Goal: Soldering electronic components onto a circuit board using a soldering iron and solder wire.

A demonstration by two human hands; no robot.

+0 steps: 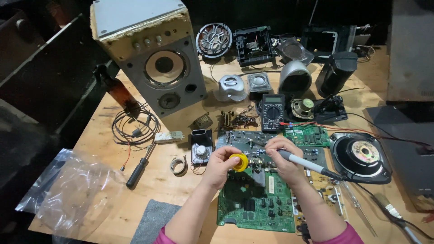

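- Left hand (220, 165) pinched narrow round small yellow solder spool (239, 161), wire end fed right toward iron tip.
- Right hand (284, 159) wrapped round grey-handled soldering iron (304, 163), pen-style, tip down over boards near centre; exact contact pt too small to tell.
- Work spot: above far edge of large green circuit board (256, 201), just near grey board (244, 141).
- Risk, judged: fingers close to hot tip, so burn if spool hand creeps in; too much solder fed could bridge neighbouring pads.
- Risk: iron's black cord (361, 187) trails right over loose boards and past oval speaker driver (360, 156); snag could drag tip off joint.
- Clutter tight: multimeter (273, 111) w/ red lead just far of hands, screwdriver (140, 166) to left.
- Packaging: clear plastic bag (74, 192) crumpled at near-left table edge; no readable label.
- Labels: pale rectangular sticker on green board, white disc label on oval driver; small white block (168, 137) left of centre.
- Big grey speaker cabinet (153, 54) far left.
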